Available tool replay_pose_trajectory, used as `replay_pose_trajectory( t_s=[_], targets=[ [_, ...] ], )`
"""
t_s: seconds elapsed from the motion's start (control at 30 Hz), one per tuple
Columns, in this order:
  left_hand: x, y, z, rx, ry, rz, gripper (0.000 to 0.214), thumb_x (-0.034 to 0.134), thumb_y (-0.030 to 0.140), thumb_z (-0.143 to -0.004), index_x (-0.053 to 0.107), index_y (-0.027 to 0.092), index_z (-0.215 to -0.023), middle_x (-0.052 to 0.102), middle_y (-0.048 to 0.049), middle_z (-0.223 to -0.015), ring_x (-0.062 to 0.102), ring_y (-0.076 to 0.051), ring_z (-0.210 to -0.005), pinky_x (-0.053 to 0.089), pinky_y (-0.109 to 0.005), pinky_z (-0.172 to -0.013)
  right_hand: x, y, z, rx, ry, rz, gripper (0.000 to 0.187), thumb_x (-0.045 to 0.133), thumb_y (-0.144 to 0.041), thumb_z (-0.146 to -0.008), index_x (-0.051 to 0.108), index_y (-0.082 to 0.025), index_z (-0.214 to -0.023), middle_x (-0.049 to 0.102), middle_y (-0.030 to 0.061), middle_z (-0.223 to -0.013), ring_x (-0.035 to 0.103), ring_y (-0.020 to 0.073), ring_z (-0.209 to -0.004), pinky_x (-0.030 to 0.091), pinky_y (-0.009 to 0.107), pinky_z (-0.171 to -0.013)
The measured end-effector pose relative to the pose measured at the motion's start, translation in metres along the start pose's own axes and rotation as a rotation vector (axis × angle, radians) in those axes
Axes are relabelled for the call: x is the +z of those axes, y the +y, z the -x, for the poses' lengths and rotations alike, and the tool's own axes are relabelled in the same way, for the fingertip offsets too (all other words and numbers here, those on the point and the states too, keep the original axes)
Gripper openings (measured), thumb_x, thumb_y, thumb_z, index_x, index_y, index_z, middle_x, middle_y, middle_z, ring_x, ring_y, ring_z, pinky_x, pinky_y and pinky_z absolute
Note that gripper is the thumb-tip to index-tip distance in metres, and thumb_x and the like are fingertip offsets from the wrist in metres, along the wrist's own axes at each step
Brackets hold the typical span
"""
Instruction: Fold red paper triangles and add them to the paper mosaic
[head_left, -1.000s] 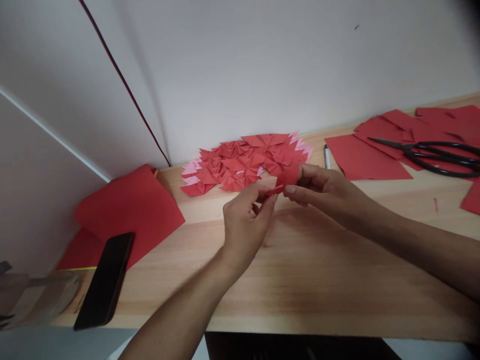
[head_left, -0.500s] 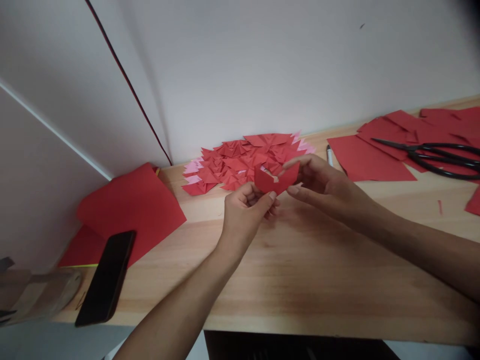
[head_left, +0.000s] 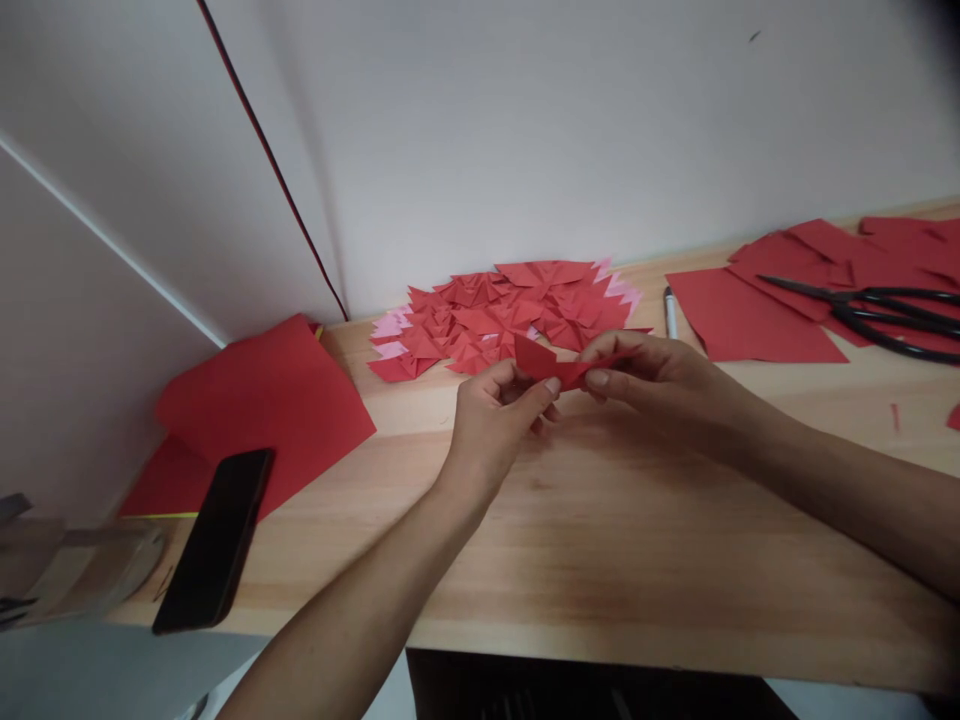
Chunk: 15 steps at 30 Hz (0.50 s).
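Observation:
Both of my hands hold one small folded red paper piece (head_left: 559,366) just above the wooden table (head_left: 615,540). My left hand (head_left: 491,420) pinches its left end with fingers curled. My right hand (head_left: 660,375) pinches its right end between thumb and fingers. Right behind them, against the wall, lies a pile of folded red and pink paper pieces (head_left: 510,315).
A black phone (head_left: 214,540) lies at the table's left front on red paper sheets (head_left: 262,410). More red sheets (head_left: 757,315) with black scissors (head_left: 877,305) lie at the right. A pen (head_left: 670,312) rests beside them. A dark cable (head_left: 270,160) runs down the wall.
The red piece was held up with its face open half a second ago. It is now tipped flatter and drawn out between both hands. The view has shifted slightly.

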<state>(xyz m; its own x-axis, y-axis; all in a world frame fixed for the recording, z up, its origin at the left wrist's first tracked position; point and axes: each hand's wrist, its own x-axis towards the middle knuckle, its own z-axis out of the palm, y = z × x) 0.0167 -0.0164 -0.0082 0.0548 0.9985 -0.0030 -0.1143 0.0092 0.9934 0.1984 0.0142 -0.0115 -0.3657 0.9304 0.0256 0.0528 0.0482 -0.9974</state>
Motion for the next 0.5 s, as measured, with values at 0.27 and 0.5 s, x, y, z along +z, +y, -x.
replay_pose_trajectory(
  t_s=[0.27,0.5],
  targets=[
    [0.0025,-0.0008,0.0013,-0.056,0.0,0.035,0.016,0.073,0.027,-0.076,0.067,0.012,-0.081,0.063,-0.0004,-0.06,0.055,-0.008,-0.053,0.043,-0.021,-0.053,0.003,-0.0021,0.0029,0.015,0.005,-0.007,0.028,0.076,-0.043,-0.078,0.064,-0.027,-0.096,0.07,-0.0007,-0.086,0.065,0.015,-0.073,0.049,0.026,-0.061],
    [-0.0037,-0.0025,-0.0019,-0.136,-0.029,0.173,0.016,0.073,0.025,-0.075,0.064,0.013,-0.08,0.061,0.0007,-0.064,0.054,-0.008,-0.057,0.042,-0.021,-0.055,0.0014,-0.0072,0.0037,-0.121,-0.018,0.159,0.028,0.068,-0.047,-0.083,0.068,-0.029,-0.105,0.072,0.0024,-0.104,0.068,0.0206,-0.087,0.056,0.034,-0.073]
  ],
)
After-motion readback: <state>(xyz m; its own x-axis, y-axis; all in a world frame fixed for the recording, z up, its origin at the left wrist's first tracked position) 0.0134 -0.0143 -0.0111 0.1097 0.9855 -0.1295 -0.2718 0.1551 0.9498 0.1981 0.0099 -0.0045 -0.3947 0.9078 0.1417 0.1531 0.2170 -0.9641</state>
